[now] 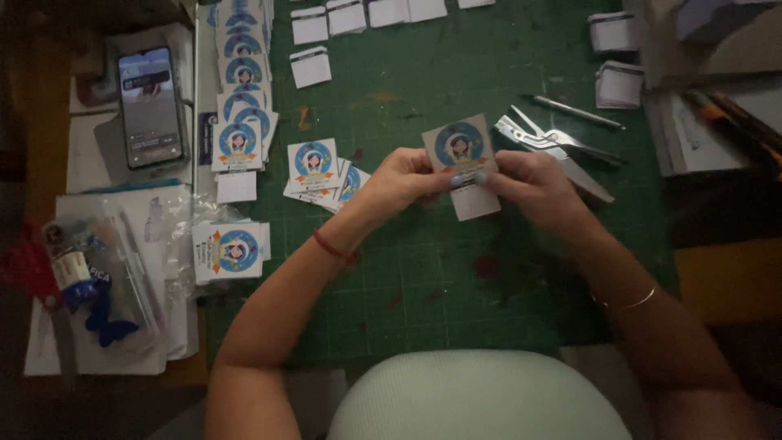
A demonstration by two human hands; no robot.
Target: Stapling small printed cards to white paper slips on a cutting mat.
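Both hands, left (405,181) and right (529,184), pinch one printed card (459,144), seemingly with a white slip (476,202).

You're at a home craft desk: a green gridded cutting mat (456,277) covers the tabletop (49,114), with rows of printed paper cards (241,98), a metal stapler (554,151), a pen (574,112) and a smartphone (150,106) around it.

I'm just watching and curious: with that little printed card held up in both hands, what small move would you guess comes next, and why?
Probably a reach with the right hand for the metal stapler just beyond it. Both hands pinch the printed card against a small white paper piece at its lower edge, so the two seem lined up for fastening. The left hand could keep holding them alone.
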